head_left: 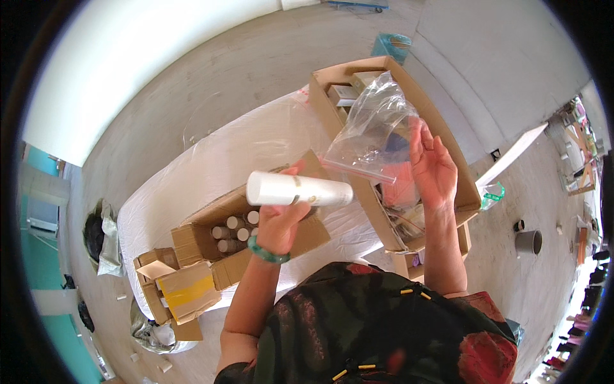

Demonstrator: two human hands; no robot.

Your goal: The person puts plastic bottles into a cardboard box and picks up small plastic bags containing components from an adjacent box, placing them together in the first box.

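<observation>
A white cylindrical bottle (300, 190) lies sideways in my left hand (281, 221), the fingers and thumb closed round its middle. Its wide end faces left, and a gold-coloured mark shows on its side. Higher up on the right, my right hand (433, 163) pinches the edge of a clear plastic zip bag (371, 121), palm turned up. The bag spreads above a long cardboard box (457, 147), with its zip strip toward the bottle. Nothing that I can make out is inside the bag. Below my left hand, several similar bottles (236, 222) stand in an open cardboard carton (195, 240).
Both boxes rest on a table covered in pale plastic sheeting (256, 128). Small cartons (343, 95) and a pink item (401, 185) lie in the long box. A smaller flapped carton (188, 291) sits at the left. A blue bin (391, 46) and grey bucket (528, 242) stand on the floor.
</observation>
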